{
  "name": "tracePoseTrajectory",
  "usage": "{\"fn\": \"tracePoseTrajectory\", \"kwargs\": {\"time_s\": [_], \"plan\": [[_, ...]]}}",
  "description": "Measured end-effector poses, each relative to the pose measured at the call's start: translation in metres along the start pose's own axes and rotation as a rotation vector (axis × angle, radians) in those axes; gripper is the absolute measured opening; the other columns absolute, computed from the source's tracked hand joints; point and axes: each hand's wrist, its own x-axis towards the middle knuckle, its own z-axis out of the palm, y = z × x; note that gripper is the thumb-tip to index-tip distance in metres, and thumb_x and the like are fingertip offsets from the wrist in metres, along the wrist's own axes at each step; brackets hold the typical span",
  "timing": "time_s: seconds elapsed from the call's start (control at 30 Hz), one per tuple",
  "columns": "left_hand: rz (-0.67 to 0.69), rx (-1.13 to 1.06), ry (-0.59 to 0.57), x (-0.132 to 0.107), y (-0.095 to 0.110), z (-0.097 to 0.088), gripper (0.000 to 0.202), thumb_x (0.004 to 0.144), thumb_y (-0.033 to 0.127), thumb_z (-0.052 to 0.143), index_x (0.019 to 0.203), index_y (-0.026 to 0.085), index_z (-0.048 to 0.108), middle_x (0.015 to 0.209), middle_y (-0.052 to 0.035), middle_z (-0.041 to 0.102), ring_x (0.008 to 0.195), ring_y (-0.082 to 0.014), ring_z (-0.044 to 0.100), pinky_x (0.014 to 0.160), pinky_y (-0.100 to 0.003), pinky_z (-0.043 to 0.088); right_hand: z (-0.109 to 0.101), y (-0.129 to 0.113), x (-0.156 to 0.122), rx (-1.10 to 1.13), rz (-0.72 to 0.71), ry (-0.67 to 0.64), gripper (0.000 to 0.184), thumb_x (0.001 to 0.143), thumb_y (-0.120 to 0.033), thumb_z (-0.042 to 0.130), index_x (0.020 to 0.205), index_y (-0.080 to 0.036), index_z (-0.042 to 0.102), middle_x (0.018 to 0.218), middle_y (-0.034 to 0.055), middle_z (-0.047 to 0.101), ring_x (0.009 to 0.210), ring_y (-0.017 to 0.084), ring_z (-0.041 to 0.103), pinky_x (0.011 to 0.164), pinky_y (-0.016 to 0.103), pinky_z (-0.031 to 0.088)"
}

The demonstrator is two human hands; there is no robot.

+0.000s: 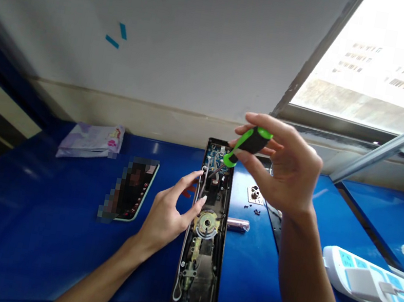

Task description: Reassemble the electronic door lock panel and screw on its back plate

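A long, narrow black housing, which looks like an opened electronic door lock, extends over the table's front edge. Inside it are a blue circuit board, thin wires, a round metal disc and brass-coloured parts. My left hand grips the housing's left wall, its thumb inside and index fingertip near a white wire. Above the upper end, my right hand holds a green and black screwdriver by the handle. The screwdriver's shaft slants down into the housing beside the board; its tip is hard to make out.
Right of the housing lie small dark screws, a small plate with parts and a pinkish cylinder. A phone and a packet are on the left. A white power strip with a plugged-in charger sits at the right.
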Motion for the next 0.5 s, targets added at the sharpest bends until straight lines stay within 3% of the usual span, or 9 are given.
{"fn": "tracePoseTrajectory", "kwargs": {"time_s": [0.13,0.2,0.33,0.4,0.5], "plan": [[0.211,0.164,0.082,0.011,0.013,-0.002,0.043,0.100,0.026,0.065,0.142,0.023,0.059,0.144,-0.0115,0.065,0.131,-0.0287,0.062,0.114,-0.051,0.053,-0.032,-0.002,-0.002,-0.162,0.002,0.171,0.050,0.090,-0.025,0.075,0.136,-0.042,0.063,0.123,0.0002,0.074,0.108,0.026,0.076,0.086,0.047,0.071],[0.316,0.212,0.062,0.020,0.024,0.000,0.039,0.100,0.024,0.064,0.139,0.021,0.062,0.143,-0.0128,0.065,0.134,-0.0303,0.057,0.115,-0.055,0.051,-0.049,0.000,-0.003,-0.222,0.052,0.155,0.046,0.089,-0.027,0.077,0.131,-0.041,0.067,0.122,0.0005,0.075,0.108,0.026,0.076,0.087,0.046,0.071],[0.441,0.325,-0.108,0.036,0.045,0.013,0.030,0.100,0.025,0.063,0.129,0.019,0.070,0.144,-0.0148,0.065,0.143,-0.0392,0.046,0.111,-0.063,0.051,-0.070,0.022,-0.005,-0.342,0.299,-0.204,0.031,0.086,-0.029,0.078,0.117,-0.026,0.075,0.111,0.0033,0.078,0.091,0.022,0.076,0.081,0.040,0.068],[0.473,0.375,-0.178,0.040,0.052,0.023,0.028,0.100,0.025,0.063,0.126,0.017,0.072,0.146,-0.0166,0.064,0.147,-0.0436,0.041,0.109,-0.067,0.050,-0.073,0.038,-0.006,-0.353,0.395,-0.311,0.030,0.083,-0.032,0.080,0.111,-0.022,0.076,0.101,0.0040,0.078,0.080,0.019,0.072,0.073,0.035,0.065],[0.508,0.403,-0.233,0.041,0.056,0.035,0.027,0.100,0.024,0.064,0.123,0.015,0.074,0.147,-0.0182,0.063,0.148,-0.0455,0.039,0.109,-0.069,0.049,-0.072,0.057,-0.008,-0.320,0.465,-0.369,0.031,0.083,-0.035,0.079,0.110,-0.020,0.075,0.100,0.0058,0.076,0.077,0.016,0.068,0.069,0.032,0.060]]}}
